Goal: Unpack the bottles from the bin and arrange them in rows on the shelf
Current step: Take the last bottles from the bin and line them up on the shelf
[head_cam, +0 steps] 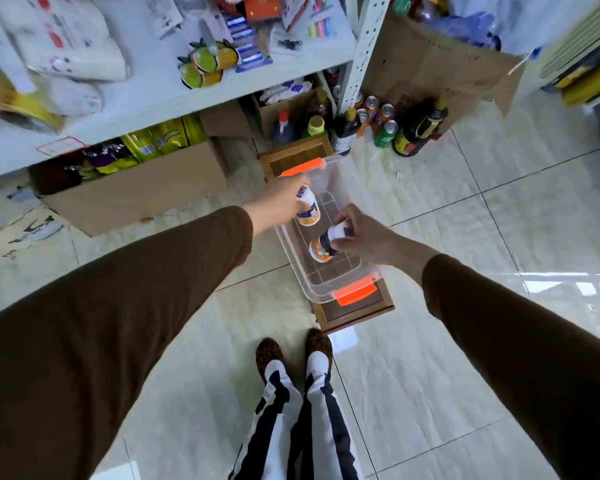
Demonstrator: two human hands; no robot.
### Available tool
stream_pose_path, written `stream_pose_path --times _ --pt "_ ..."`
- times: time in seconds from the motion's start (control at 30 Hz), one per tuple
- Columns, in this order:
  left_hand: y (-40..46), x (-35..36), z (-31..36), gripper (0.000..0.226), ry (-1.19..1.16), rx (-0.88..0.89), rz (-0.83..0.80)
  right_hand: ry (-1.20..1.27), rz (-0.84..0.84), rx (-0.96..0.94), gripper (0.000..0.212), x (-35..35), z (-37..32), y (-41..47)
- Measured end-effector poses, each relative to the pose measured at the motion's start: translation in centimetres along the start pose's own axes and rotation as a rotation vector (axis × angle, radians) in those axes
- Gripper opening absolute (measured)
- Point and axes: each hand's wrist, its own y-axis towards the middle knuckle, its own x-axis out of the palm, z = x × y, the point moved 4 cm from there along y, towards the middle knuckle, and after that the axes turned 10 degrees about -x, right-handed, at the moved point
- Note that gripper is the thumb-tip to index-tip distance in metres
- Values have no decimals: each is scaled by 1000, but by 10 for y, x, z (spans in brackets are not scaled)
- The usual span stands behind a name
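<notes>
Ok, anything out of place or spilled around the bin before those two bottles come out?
No spill visible. The clear bin sits skewed on a wooden crate. The left hand grips one bottle, the right hand the other bottle. The bin looks otherwise empty.

Cardboard box (136, 192) of yellow and purple snack packets (142, 148) on the tiled floor (465, 358); wooden crate (354, 311); dark sauce bottles (420, 129) and drink cans (381, 124) standing close together by the white upright post (364, 50); leopard-print shoes (293, 353); striped trousers (302, 427)
</notes>
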Motion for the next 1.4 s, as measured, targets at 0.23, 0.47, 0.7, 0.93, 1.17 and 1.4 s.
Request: stream_pose_path --times 0.23,0.47,0.7,0.93,1.17,1.4 --pt "-108 -176 35 40 -278 -25 140 112 156 -293 26 -93 -157 -59" --pt "-238 -323 66 36 -381 27 328 -2 302 -525 31 -156 -323 -127" --pt "-339 -408 83 34 -522 67 456 46 349 -679 27 -171 -430 -171" --pt "-405 -449 92 30 -544 123 574 -15 414 -819 26 -169 -494 -196" --pt "-420 -465 89 33 -537 151 610 -96 462 -873 25 -167 -528 -203" --pt "-414 -484 80 29 -541 181 605 -107 463 -873 25 -168 -548 -196"
